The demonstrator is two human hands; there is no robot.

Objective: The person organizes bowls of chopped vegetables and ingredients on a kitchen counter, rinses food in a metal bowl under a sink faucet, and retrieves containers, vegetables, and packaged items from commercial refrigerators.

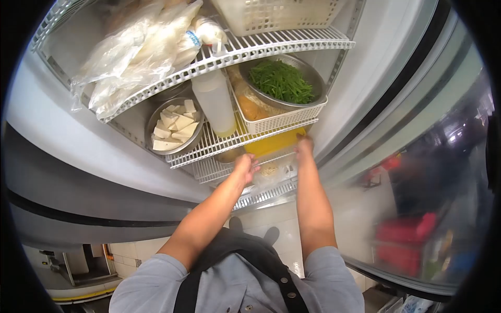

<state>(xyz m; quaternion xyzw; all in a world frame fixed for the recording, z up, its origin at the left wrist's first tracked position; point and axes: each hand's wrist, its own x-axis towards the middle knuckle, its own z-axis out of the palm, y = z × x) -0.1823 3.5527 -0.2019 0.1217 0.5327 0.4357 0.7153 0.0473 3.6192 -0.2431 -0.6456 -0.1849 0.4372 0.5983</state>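
Note:
A flat yellow tray lies on a lower fridge shelf, under the shelf with the white basket. My right hand is closed at the tray's right end. Close to the tray's left front corner is my left hand, its fingers loosely curled and apart, with nothing visible in them. Below the tray, a clear plastic bag with pale contents sits between my hands. A round metal container is partly hidden behind my left hand.
A metal bowl of white tofu pieces and a translucent bottle stand on the shelf above. Leafy greens fill another metal bowl resting on the basket. Plastic bags overhang the top shelf. The glass door is open at right.

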